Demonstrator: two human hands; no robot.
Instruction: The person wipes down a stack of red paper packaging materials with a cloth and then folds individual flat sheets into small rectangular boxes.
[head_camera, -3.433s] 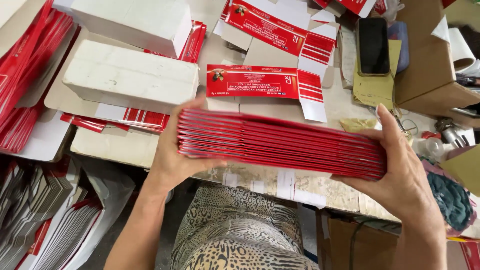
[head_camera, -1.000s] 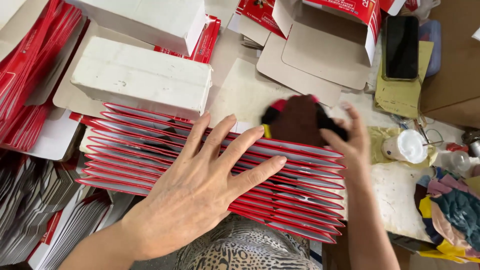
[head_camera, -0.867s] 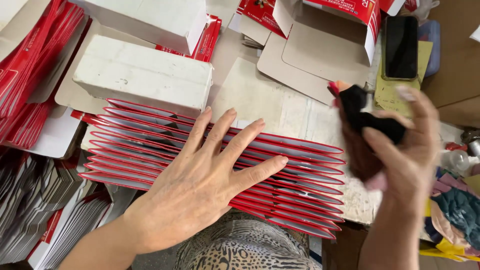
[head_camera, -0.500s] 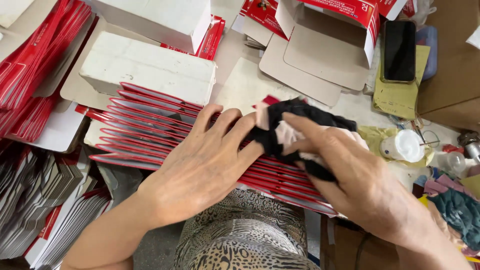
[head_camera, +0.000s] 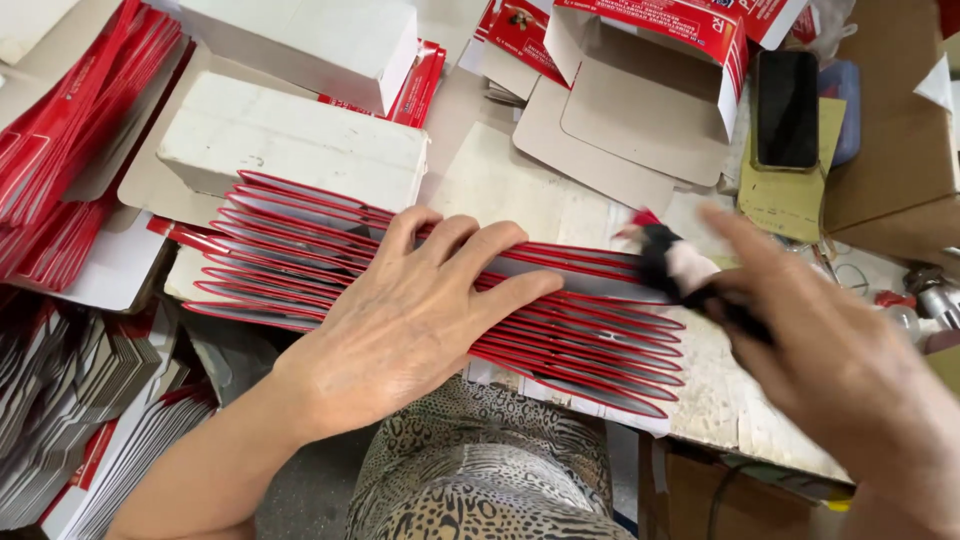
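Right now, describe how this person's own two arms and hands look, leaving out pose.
Both arms are bare: no sleeves, gloves, watch or rings show. The left hand is sharp, with short, unpainted nails and a bare forearm. The right hand is motion-blurred, so its finer detail cannot be told.

**One head-worn view, looking steeply down at the bench**

The scene is seen from a single camera carried on the person's head and tilted sharply downward and forward. The worktable (head_camera: 500, 180) is looked at from close above, its far side toward the top edge. The left hand (head_camera: 420, 310) and right hand (head_camera: 840, 370) are caught large in the lower half, forearms entering from below. No second view is offered, so nothing is shared.
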